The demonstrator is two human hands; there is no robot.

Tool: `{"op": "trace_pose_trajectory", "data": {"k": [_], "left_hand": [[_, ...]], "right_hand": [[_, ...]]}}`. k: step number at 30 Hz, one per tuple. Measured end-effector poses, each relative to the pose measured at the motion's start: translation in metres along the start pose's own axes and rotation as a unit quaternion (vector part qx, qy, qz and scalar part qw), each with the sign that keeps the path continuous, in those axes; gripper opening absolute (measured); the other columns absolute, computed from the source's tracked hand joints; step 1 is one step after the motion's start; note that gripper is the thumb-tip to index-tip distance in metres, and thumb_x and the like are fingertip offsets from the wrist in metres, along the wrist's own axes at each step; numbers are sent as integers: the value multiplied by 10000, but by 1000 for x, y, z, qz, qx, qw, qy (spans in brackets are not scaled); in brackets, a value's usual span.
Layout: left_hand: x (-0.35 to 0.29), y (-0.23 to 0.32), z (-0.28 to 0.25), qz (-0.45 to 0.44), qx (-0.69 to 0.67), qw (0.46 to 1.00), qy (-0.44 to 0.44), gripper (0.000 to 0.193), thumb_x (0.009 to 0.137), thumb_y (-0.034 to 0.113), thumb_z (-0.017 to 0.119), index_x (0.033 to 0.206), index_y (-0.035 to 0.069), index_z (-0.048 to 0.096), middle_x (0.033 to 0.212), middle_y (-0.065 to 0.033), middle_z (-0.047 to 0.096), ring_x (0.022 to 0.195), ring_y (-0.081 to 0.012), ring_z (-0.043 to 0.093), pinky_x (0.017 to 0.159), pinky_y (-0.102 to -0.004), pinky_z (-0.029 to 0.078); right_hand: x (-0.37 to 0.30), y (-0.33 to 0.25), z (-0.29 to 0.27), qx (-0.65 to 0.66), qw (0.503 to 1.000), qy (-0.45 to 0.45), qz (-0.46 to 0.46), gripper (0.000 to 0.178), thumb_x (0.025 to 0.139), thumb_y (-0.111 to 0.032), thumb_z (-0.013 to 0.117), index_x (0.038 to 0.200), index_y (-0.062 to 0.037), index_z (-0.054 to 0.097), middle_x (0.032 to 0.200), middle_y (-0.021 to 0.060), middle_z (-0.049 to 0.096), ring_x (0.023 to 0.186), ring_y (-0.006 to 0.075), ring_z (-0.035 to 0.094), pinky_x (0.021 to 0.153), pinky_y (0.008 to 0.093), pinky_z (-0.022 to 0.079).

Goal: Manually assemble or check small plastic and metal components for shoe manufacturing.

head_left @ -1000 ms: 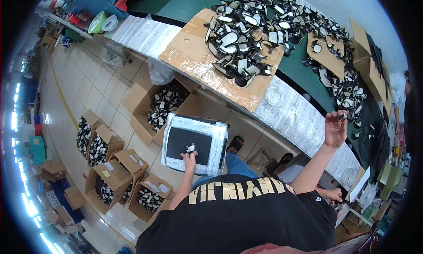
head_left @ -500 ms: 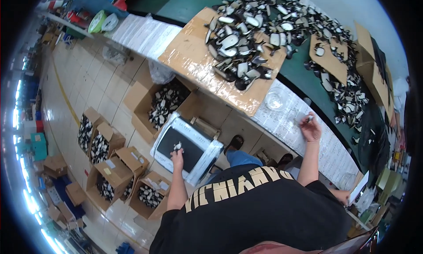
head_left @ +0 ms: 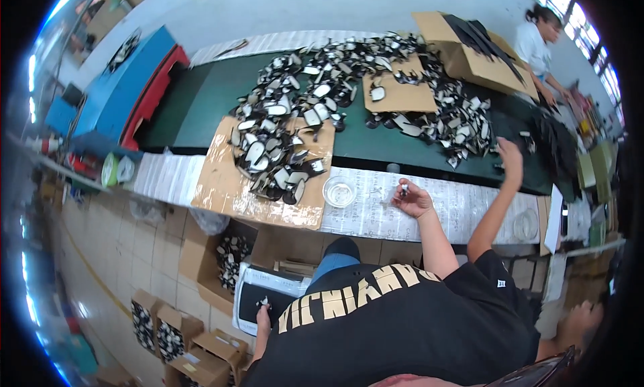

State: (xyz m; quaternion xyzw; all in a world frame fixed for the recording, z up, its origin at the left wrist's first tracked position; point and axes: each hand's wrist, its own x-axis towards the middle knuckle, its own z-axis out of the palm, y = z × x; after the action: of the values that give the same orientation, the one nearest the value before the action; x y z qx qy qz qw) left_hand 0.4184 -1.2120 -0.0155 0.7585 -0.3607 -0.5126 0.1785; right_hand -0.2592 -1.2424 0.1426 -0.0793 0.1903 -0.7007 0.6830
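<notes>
Head view | left hand [head_left: 263,317], 7 o'clock, pinches small white piece [head_left: 263,301] over black pad [head_left: 250,309] | right hand [head_left: 414,201], 3 o'clock, pinches dark-and-white piece [head_left: 404,190] above desk [head_left: 367,214] | advice: grip edges lightly, keep faces uncovered

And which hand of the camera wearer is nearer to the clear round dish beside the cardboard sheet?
Right. The right hand is right of the dish, not touching; the left hand is farther, lower left, near the black pad.

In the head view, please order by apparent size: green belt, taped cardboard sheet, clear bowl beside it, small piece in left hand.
Green belt
Taped cardboard sheet
Clear bowl
Small piece in left hand
</notes>
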Motion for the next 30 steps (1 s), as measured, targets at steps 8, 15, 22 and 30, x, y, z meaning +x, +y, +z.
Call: {"op": "trace_pose_trajectory", "data": {"k": [8,15,22,30], "left_hand": [[91,142,9,35,50,994,-88,505,886,416,536,1031,-51,661,916,-174,663,887,-290,607,831,-382,453],[213,357,87,48,111,970,-212,514,904,429,509,1095,-31,639,911,-160,659,865,-283,617,800,-387,478],[262,342,53,-64,112,959,-252,528,921,442,482,1159,-10,618,906,-145,656,844,-276,627,770,-391,503],[280,229,-110,-108,121,959,-233,561,979,471,409,1313,33,512,896,-104,641,727,-225,651,663,-370,564]], "right_hand": [[-10,-9,4,-22,998,6,-54,350,819,-157,718,1125,-47,588,995,137,680,944,294,661,945,485,488],[-14,17,-2,5,997,6,-73,303,876,-106,668,1160,-42,582,1015,153,684,971,307,665,941,472,501],[-3,14,10,-15,993,29,-111,334,891,-152,665,1188,-43,558,1050,174,666,1002,330,655,929,528,498],[-10,17,4,-101,976,92,-171,357,852,-148,705,1163,-54,558,1006,135,616,919,276,637,908,496,516]]}}
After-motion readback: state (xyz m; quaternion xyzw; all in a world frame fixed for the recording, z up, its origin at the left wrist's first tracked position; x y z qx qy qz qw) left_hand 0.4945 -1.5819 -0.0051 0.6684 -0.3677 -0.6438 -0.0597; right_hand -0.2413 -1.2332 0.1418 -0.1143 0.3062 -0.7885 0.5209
